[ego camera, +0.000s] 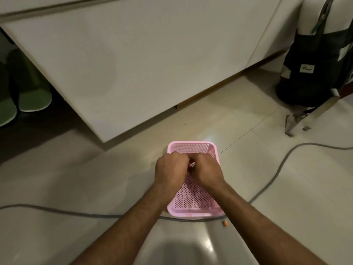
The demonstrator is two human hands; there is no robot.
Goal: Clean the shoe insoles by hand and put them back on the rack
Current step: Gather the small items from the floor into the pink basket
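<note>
My left hand [171, 170] and right hand [207, 170] sit knuckle to knuckle over the pink perforated basket [193, 197] on the tiled floor [286, 188], fingers curled under; whether they pinch anything I cannot tell, the fingertips being hidden. No insole shows anywhere, so where the insoles are I cannot say; green slippers [34, 96] sit in the dark cabinet [124, 64] recess at far left; I judge cleaning and returning both remain.

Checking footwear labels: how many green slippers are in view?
2. One green slipper lies in the dark opening left of the white cabinet; the other lies beside it at the frame's left edge, partly cut off. More may be hidden in the shadow.
</note>
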